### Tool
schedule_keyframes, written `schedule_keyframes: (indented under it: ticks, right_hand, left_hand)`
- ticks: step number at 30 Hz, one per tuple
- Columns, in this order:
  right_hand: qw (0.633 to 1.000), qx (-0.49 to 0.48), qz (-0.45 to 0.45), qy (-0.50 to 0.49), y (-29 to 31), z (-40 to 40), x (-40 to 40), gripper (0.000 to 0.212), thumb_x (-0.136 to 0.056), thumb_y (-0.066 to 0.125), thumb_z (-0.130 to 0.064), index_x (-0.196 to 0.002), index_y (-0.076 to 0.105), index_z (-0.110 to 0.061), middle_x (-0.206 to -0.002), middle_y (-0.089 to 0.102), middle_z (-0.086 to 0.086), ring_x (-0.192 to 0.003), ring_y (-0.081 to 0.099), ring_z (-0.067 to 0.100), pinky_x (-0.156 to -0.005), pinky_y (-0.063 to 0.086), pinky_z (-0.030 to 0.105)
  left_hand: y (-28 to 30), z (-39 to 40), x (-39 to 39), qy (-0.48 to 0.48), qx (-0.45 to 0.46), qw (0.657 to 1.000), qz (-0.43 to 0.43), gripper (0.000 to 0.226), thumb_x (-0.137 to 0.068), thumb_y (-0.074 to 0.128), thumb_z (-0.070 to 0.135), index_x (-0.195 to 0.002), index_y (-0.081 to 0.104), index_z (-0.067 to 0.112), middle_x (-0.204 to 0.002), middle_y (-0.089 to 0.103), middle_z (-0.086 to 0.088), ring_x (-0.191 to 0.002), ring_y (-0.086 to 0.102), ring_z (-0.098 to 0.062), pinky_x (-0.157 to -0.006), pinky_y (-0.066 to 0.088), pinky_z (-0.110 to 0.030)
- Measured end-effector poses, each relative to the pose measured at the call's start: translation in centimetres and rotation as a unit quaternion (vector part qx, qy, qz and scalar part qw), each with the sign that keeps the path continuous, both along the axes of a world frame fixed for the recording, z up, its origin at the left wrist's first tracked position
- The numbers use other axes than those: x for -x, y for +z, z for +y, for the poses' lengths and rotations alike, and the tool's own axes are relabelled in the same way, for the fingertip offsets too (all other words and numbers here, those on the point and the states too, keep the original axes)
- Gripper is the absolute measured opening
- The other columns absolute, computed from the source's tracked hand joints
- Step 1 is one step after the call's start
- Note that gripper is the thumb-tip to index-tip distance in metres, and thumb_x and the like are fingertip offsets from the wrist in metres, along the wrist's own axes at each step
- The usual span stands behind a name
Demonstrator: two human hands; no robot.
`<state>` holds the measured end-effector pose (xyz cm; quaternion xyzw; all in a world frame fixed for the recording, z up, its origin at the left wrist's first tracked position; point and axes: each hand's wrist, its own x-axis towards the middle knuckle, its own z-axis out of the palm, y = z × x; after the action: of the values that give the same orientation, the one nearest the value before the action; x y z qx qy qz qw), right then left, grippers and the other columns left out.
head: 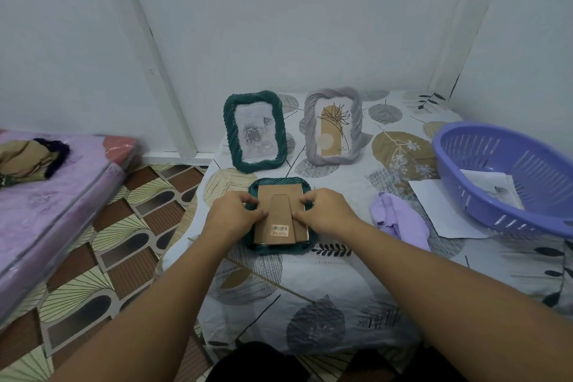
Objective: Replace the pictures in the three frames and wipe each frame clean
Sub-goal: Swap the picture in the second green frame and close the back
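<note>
Frames stood on the leaf-print table (325, 288) — green frame (255, 131) and lilac frame (333, 125) upright at the back; a third frame (280, 215) lay face down, left hand (233, 214) and right hand (325, 213) pinching its cardboard backing's edges — purple cloth (398, 220) just beside.

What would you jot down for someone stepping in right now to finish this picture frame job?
Left hand and right hand: fingers curled on the cardboard backing of the face-down green frame.
Standing behind: a green frame with roses and a lilac frame.
Purple cloth lies right of the hands; papers beside and in the purple basket.
Cannot tell which pictures are swapped; wiping seems left.
</note>
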<state>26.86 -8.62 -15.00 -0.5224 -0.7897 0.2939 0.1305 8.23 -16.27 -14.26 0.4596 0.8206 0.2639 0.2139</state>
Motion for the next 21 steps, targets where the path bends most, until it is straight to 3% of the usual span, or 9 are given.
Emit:
schedule_keyframes:
  ticks: [2, 5, 11, 15, 21]
  right_hand:
    - [1.000, 0.009, -0.007, 0.000, 0.2, 0.2, 0.1, 0.027, -0.085, 0.074, -0.033, -0.101, 0.075, -0.011, -0.101, 0.074, 0.004, -0.099, 0.066, 0.023, -0.090, 0.056, 0.041]
    - [1.000, 0.003, -0.022, 0.002, 0.5, 0.4, 0.2, 0.025, -0.083, 0.073, -0.033, -0.095, 0.074, -0.011, -0.094, 0.073, 0.003, -0.093, 0.067, 0.024, -0.084, 0.057, 0.039]
    - [0.999, -0.017, -0.046, 0.007, 1.2, 0.8, 0.6, 0.016, -0.084, 0.074, -0.032, -0.086, 0.072, -0.017, -0.095, 0.071, 0.004, -0.095, 0.064, 0.025, -0.081, 0.055, 0.036]
    - [0.999, 0.003, -0.032, -0.012, 1.6, 1.1, 1.0, 0.041, -0.079, 0.081, -0.033, -0.107, 0.057, -0.014, -0.111, 0.061, 0.008, -0.103, 0.060, 0.030, -0.084, 0.054, 0.042]
    - [0.998, 0.065, -0.009, -0.025, 1.9, 1.7, 1.0, 0.060, -0.078, 0.085, -0.029, -0.125, 0.053, -0.013, -0.126, 0.060, 0.010, -0.113, 0.058, 0.028, -0.093, 0.053, 0.040]
  left_hand:
    - [0.2, 0.1, 0.0, -0.006, 0.006, 1.000, 0.000, 0.042, -0.085, 0.081, 0.040, -0.123, 0.070, 0.027, -0.125, 0.066, -0.004, -0.101, 0.058, -0.018, -0.079, 0.047, -0.030]
    - [0.3, 0.4, -0.1, -0.005, 0.002, 1.000, 0.014, 0.039, -0.087, 0.078, 0.042, -0.123, 0.072, 0.028, -0.128, 0.067, -0.002, -0.112, 0.061, -0.021, -0.089, 0.051, -0.032]
    - [0.5, 0.8, -0.4, 0.003, 0.012, 1.000, 0.018, 0.029, -0.085, 0.080, 0.041, -0.108, 0.075, 0.024, -0.113, 0.070, 0.000, -0.101, 0.062, -0.019, -0.088, 0.055, -0.038]
    - [1.5, 1.6, -0.2, -0.001, 0.039, 0.999, 0.019, 0.034, -0.080, 0.086, 0.037, -0.102, 0.067, 0.020, -0.105, 0.068, -0.003, -0.097, 0.064, -0.023, -0.082, 0.054, -0.036]
    - [2.4, 2.5, -0.3, -0.015, 0.076, 0.997, -0.007, 0.057, -0.080, 0.087, 0.026, -0.129, 0.062, 0.011, -0.124, 0.064, -0.009, -0.104, 0.054, -0.023, -0.095, 0.049, -0.037]
